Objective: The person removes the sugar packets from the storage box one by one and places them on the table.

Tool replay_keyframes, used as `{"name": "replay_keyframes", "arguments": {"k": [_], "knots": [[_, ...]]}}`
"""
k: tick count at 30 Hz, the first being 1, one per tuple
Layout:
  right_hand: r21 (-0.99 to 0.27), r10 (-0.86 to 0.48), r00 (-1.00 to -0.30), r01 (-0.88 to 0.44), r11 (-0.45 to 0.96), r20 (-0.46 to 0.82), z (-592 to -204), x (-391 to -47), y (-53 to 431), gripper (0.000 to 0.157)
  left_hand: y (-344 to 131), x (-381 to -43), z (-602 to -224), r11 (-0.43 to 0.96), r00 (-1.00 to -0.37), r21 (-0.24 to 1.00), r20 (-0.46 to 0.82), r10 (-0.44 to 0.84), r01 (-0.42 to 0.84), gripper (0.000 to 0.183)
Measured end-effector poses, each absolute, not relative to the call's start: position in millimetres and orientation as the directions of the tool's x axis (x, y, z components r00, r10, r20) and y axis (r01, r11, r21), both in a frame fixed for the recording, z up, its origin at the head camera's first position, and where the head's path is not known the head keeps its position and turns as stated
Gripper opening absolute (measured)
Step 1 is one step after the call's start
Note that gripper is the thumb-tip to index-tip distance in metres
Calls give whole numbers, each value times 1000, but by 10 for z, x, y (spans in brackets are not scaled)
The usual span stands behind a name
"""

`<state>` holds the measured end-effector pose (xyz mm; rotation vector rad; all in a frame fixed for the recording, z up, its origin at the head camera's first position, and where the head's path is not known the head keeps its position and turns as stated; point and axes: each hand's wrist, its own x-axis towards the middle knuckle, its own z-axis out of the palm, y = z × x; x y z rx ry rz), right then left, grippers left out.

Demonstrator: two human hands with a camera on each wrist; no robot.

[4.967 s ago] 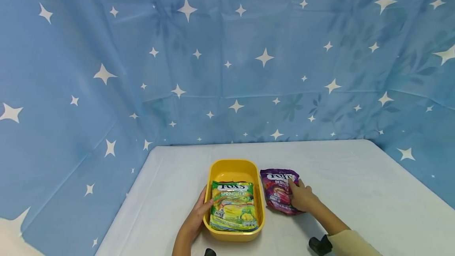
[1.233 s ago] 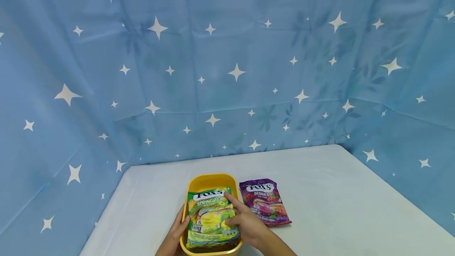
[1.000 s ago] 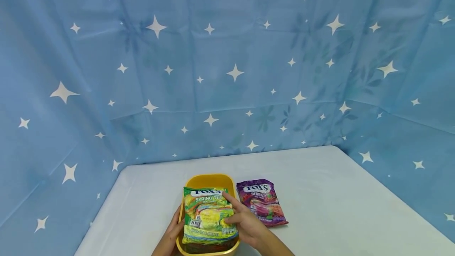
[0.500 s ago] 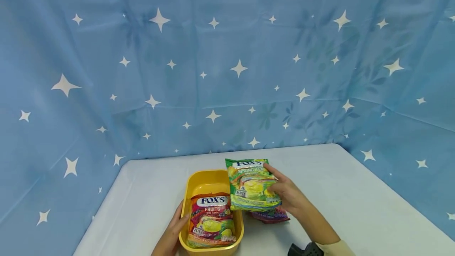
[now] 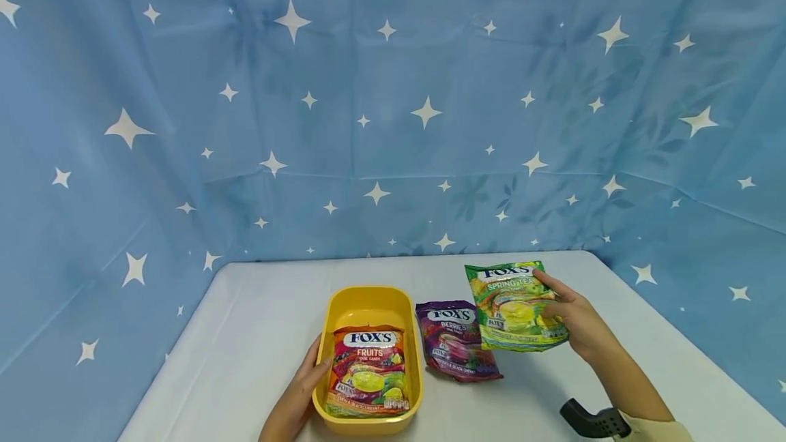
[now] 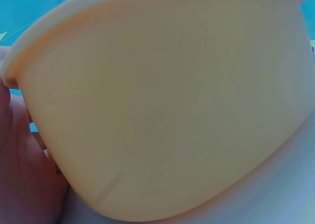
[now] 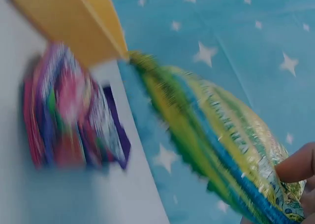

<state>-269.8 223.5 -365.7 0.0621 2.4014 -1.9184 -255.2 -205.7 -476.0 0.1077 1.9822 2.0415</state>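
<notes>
In the head view my right hand [image 5: 580,326] pinches a green-yellow Fox's Spring Tea candy bag [image 5: 510,309] by its right side, thumb on the front. The bag hangs over the table, just right of the purple Fox's Berries bag [image 5: 451,346], whose right edge it overlaps. My left hand [image 5: 301,391] holds the left side of a yellow plastic tub [image 5: 368,297], thumb at the rim and fingers along the outside. A red Fox's Fruits bag [image 5: 368,377] lies face up inside. The left wrist view is filled by the tub's outer wall [image 6: 162,101].
A white-covered table [image 5: 264,312] bears everything, with its far edge against a blue star-patterned curtain [image 5: 368,121]. The Berries bag lies close beside the tub's right wall. A black band [image 5: 595,421] is on my right wrist.
The right hand let go of the Berries bag, took the Spring Tea bag out of the tub and carried it right, past the Berries bag. The Fruits bag beneath came into view.
</notes>
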Motion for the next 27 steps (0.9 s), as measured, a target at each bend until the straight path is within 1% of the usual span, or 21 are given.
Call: {"name": "replay_keyframes", "arguments": {"k": [5,11,18,27], "knots": [[-918,28,-999,48,393,-40,-3676,-2737,2473,73,-2051,-2564,-4737,-6,-961,989,-144,236,-150,72],[-861,21,-998,63,505,-60,-3751,-2773,2587,71,-2046,-2556,-4740,-7,-962,988,-146,230,-152,71],[-816,32,-996,87,571,-85,-3801,-2828,2572,71,-2043,-2549,-4741,-2,-962,987,-155,224,-160,70],[-794,49,-987,151,589,-152,-3841,-2851,2545,69,-2039,-2546,-4731,-7,-960,986,-162,229,-168,71]]}}
